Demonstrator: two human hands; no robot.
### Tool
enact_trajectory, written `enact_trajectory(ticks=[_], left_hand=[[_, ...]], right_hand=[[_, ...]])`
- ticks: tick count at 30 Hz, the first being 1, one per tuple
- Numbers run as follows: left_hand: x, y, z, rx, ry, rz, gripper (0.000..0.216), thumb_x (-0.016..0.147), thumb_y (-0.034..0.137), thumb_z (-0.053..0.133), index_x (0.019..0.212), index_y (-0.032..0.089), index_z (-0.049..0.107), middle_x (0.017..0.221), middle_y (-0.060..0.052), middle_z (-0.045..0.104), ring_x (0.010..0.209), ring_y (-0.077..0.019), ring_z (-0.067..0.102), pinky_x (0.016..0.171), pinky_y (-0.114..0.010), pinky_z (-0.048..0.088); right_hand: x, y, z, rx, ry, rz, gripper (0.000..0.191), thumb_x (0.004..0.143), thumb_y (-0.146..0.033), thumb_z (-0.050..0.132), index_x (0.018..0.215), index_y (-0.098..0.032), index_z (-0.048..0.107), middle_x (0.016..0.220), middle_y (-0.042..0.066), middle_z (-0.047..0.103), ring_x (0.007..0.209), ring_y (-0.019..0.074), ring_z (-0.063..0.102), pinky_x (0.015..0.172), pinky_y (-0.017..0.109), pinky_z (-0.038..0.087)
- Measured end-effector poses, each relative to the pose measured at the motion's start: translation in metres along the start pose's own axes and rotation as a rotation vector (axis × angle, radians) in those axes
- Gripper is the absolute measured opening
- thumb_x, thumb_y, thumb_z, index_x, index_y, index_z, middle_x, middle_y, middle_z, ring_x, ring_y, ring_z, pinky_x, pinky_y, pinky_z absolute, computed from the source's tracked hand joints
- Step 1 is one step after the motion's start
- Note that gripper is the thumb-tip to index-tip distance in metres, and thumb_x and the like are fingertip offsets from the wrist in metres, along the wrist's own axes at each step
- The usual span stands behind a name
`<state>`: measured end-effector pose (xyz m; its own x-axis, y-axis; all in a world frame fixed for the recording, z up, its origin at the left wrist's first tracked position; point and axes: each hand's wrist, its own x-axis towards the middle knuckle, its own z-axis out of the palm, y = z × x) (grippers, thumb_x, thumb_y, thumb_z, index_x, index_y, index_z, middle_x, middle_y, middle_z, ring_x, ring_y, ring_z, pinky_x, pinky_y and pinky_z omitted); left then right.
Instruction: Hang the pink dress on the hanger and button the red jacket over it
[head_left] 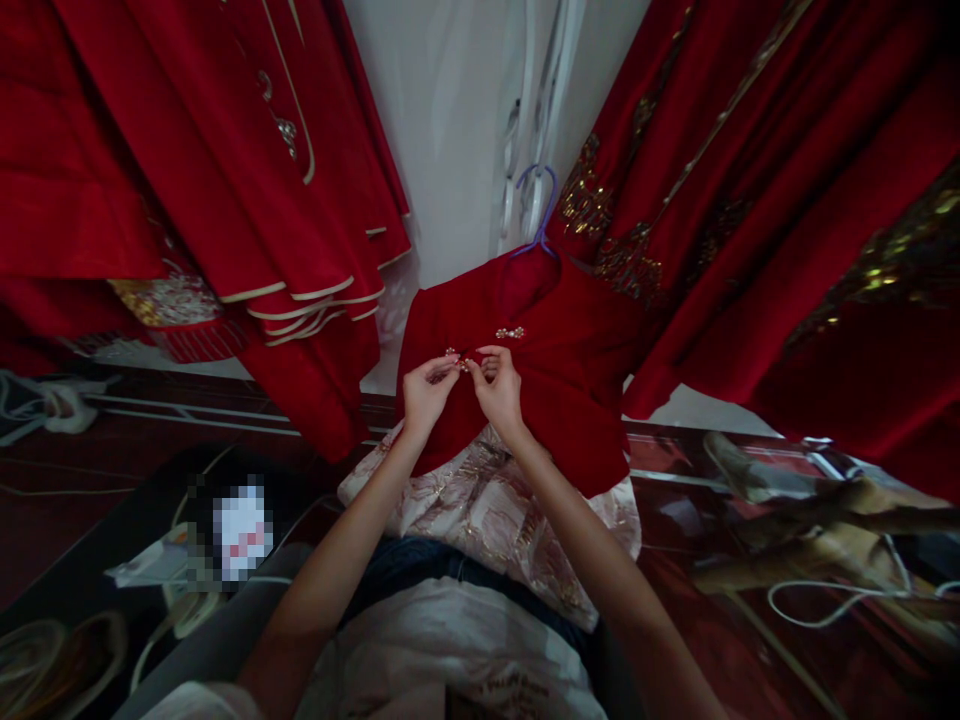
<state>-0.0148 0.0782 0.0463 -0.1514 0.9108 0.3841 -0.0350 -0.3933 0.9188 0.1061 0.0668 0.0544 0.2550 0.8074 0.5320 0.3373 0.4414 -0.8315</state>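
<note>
A red garment (450, 305) lies spread in front of me, with its neck at the purple hanger (540, 238). On its front sits a pearly decorative clasp (510, 333). Just below that, my left hand (429, 392) pinches one side of a small beaded clasp (463, 365), fingertips pressed together. From the other side, my right hand (498, 388) has its thumb and forefinger closed on the same clasp. Fingertips partly cover it, so its fastening cannot be made out. Pale brocade fabric (442, 503) with gold patterns shows under the garment, across my lap.
Red garments with light trim (300, 200) hang at the left, and sequined red garments (757, 200) hang at the right. A white cabinet door (450, 120) stands behind. Cords and a blurred-out item (244, 530) lie lower left; a wooden frame (825, 530) stands at right.
</note>
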Motion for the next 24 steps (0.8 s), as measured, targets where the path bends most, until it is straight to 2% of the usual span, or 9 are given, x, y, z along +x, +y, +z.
enact_trajectory(ticks=[8, 12, 17, 24], left_hand=[[0.007, -0.002, -0.007, 0.187, -0.082, 0.084, 0.022, 0.073, 0.027, 0.07, 0.09, 0.014, 0.075, 0.088, -0.009, 0.076, 0.08, -0.0195, 0.071, 0.084, -0.036, 0.057], [0.01, 0.003, -0.012, 0.187, -0.165, 0.098, 0.023, 0.074, 0.027, 0.069, 0.092, 0.015, 0.076, 0.094, -0.009, 0.076, 0.085, -0.0202, 0.072, 0.086, -0.036, 0.057], [0.015, 0.005, -0.012, 0.226, -0.177, 0.098, 0.02, 0.073, 0.021, 0.067, 0.09, 0.015, 0.075, 0.093, -0.009, 0.076, 0.084, -0.0208, 0.072, 0.084, -0.037, 0.057], [0.026, 0.011, -0.013, 0.526, -0.304, 0.228, 0.019, 0.077, 0.017, 0.06, 0.09, 0.021, 0.074, 0.09, -0.005, 0.075, 0.079, -0.019, 0.07, 0.078, -0.033, 0.056]], right_hand=[[-0.001, 0.0, 0.002, -0.026, 0.03, -0.101, 0.015, 0.087, -0.027, 0.053, 0.099, -0.019, 0.05, 0.087, 0.004, 0.058, 0.077, 0.0156, 0.057, 0.074, 0.029, 0.048], [0.001, 0.0, 0.001, -0.061, 0.021, -0.103, 0.013, 0.087, -0.025, 0.051, 0.099, -0.019, 0.05, 0.091, 0.006, 0.059, 0.079, 0.016, 0.056, 0.076, 0.03, 0.048], [0.002, 0.0, 0.0, -0.086, 0.008, -0.112, 0.012, 0.088, -0.023, 0.049, 0.099, -0.019, 0.05, 0.094, 0.007, 0.059, 0.08, 0.016, 0.056, 0.078, 0.03, 0.048], [0.004, 0.001, 0.0, -0.127, -0.004, -0.143, 0.011, 0.088, -0.021, 0.048, 0.099, -0.02, 0.051, 0.096, 0.007, 0.057, 0.082, 0.0171, 0.055, 0.081, 0.032, 0.048]])
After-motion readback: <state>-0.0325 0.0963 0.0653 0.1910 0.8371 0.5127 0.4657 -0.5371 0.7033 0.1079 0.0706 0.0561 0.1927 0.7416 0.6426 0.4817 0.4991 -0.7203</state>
